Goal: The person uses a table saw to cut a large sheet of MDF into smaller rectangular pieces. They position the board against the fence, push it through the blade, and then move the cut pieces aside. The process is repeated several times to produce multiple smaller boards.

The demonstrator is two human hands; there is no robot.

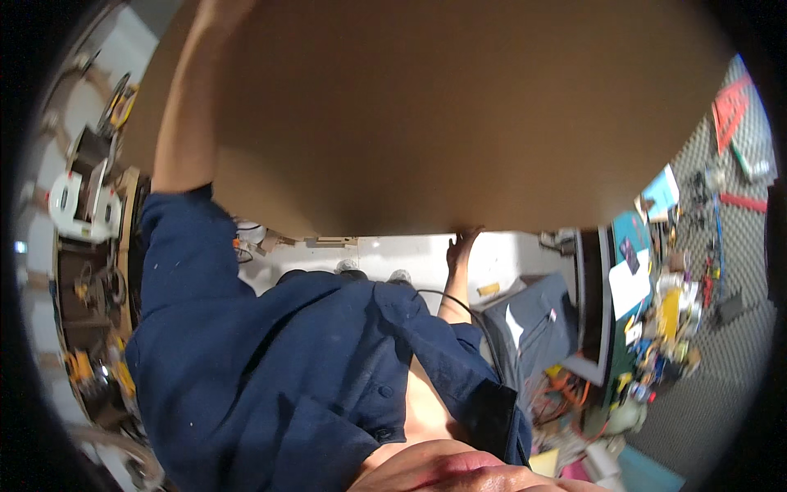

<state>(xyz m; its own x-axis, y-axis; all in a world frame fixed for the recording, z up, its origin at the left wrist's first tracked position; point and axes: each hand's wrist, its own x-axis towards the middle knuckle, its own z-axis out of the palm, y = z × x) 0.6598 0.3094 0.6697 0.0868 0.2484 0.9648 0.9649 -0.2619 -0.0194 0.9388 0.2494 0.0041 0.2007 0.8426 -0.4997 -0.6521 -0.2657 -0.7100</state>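
A large brown board [443, 107] fills the upper half of the head view. My left hand [215, 13] reaches up along its left part to the top of the picture, with its fingers cut off by the edge. My right hand [462, 241] grips the board's lower edge right of centre, its fingertips partly hidden. Below the board are my dark navy shirt sleeves and front, with a black cable [451, 299] crossing near my right forearm.
A cluttered bench [621, 287] with tools stands on the right, before a foam-covered wall [730, 369]. A dark bag or cloth [537, 312] lies beside it. Shelves [82, 283] with tools and a white machine [82, 205] line the left. My shoes stand on the pale floor.
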